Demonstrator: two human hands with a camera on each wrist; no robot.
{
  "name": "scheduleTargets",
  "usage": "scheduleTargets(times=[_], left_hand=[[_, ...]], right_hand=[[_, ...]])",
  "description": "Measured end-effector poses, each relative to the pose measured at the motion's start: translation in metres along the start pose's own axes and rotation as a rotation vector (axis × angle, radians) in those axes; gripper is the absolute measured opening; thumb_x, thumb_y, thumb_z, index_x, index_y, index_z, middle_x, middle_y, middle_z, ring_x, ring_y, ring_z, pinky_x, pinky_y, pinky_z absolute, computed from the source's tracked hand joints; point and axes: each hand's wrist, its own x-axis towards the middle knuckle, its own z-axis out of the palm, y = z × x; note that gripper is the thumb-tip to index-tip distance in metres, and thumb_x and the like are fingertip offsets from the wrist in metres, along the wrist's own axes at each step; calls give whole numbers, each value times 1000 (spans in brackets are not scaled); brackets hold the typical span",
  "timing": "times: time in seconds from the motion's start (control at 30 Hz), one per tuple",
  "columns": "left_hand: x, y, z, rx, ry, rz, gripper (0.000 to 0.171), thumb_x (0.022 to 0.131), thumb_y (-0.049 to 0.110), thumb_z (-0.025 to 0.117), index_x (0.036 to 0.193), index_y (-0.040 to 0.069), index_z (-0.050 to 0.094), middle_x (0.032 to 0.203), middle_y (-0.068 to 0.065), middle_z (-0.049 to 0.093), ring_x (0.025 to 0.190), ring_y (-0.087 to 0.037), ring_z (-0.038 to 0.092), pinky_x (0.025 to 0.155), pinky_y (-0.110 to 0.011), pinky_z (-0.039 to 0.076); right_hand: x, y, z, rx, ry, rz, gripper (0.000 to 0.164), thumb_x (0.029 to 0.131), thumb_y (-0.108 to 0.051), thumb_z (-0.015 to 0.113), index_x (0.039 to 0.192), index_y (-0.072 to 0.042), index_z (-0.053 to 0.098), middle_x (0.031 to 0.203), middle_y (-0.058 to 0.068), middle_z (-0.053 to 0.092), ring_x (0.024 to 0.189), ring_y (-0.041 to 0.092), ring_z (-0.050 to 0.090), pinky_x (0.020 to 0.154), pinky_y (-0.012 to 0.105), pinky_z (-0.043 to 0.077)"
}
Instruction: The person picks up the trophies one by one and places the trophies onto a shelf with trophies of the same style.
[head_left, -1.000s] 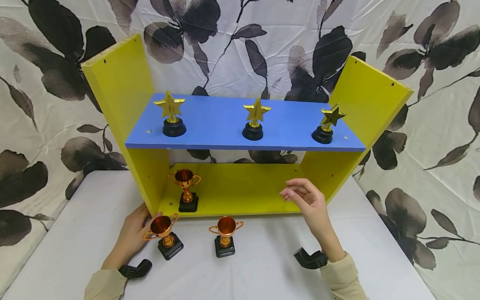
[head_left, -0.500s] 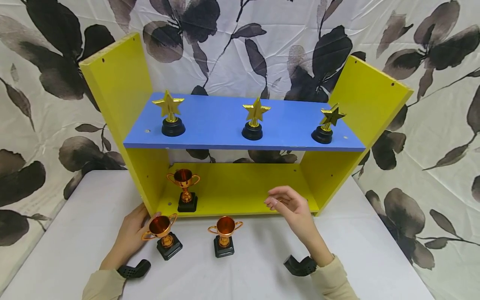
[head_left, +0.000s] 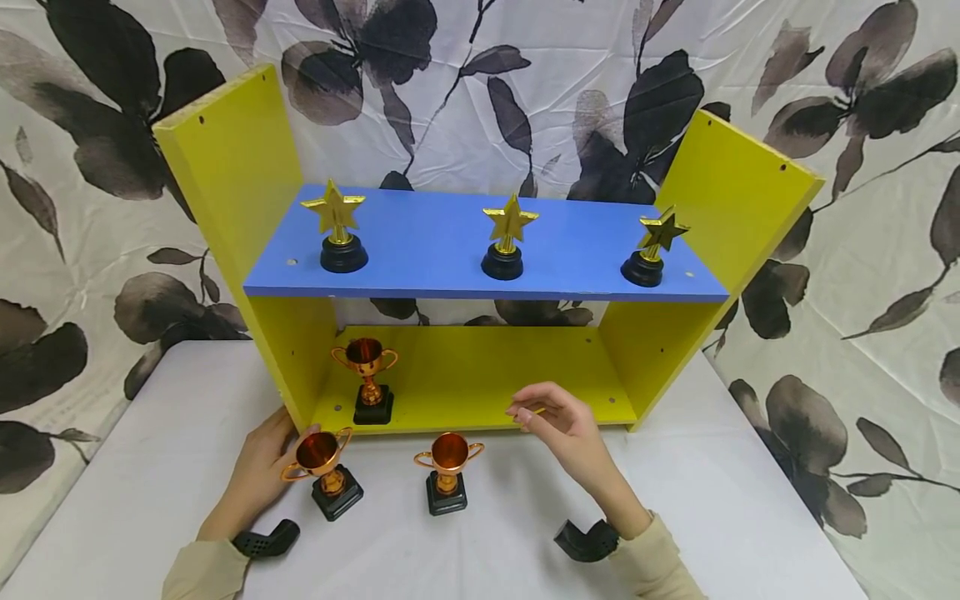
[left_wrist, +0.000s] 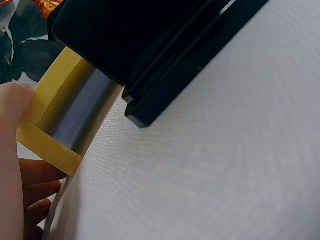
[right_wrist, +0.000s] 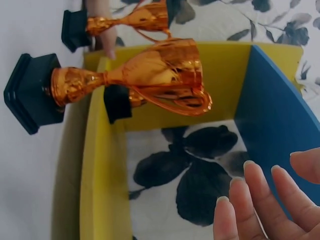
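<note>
My left hand [head_left: 255, 471] grips the lower front corner of the yellow and blue shelf [head_left: 480, 375]; in the left wrist view, the thumb [left_wrist: 12, 107] lies on one side of its yellow panel and fingers on the other. Just in front of this hand, a copper trophy cup [head_left: 318, 454] stands turned on the white table. A second trophy cup [head_left: 450, 454] stands right of it, seen large in the right wrist view. My right hand [head_left: 562, 429] hovers to its right before the lower board, holding nothing, fingers loosely bent. A third trophy cup [head_left: 366, 358] stands at the lower board's left end.
On the blue upper board [head_left: 420, 242] stand a left star trophy [head_left: 342, 225], a middle star trophy [head_left: 506, 237] and a right star trophy [head_left: 651, 246]. Yellow side panels rise at both ends. A floral cloth [head_left: 480, 100] hangs behind.
My right hand has moved left and slightly down toward the middle trophy cup. My left hand keeps its place at the shelf corner, and the trophies stay where they were.
</note>
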Motion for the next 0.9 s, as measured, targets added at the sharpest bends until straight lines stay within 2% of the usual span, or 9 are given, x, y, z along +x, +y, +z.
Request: scheduleTargets(times=[0.27, 0.43, 0.6, 0.9], left_hand=[[0, 1, -1, -5, -7, -13, 53, 99, 27, 61, 138, -7, 50, 137, -26, 52, 126, -49, 47, 99, -70, 37], [0, 0, -2, -13, -13, -13, 52, 99, 27, 61, 138, -6, 50, 136, -25, 53, 125, -48, 48, 99, -70, 38], [0, -1, -1, -9, -18, -22, 54, 99, 28, 61, 139, -6, 49, 137, -26, 52, 125, -49, 47, 99, -70, 37], [0, -2, 0, -8, -17, -31, 55, 99, 29, 60, 140, -7, 48, 138, -27, 51, 126, -49, 46, 100, -71, 36]], right_hand=[[4, 2, 6, -18, -18, 10, 20, 97, 4, 57, 117, 4, 61, 107, 20, 65, 100, 21, 66, 85, 34, 58], [9, -1, 10, -18, -9, 39, 19, 97, 1, 58, 115, -1, 63, 107, 18, 65, 100, 24, 65, 85, 33, 58], [12, -3, 14, -7, -3, 37, 18, 97, -1, 58, 115, -1, 64, 107, 18, 65, 100, 25, 66, 85, 34, 58], [16, -1, 23, 13, -10, 31, 17, 97, 0, 59, 113, 4, 63, 107, 18, 66, 101, 27, 65, 86, 32, 57]])
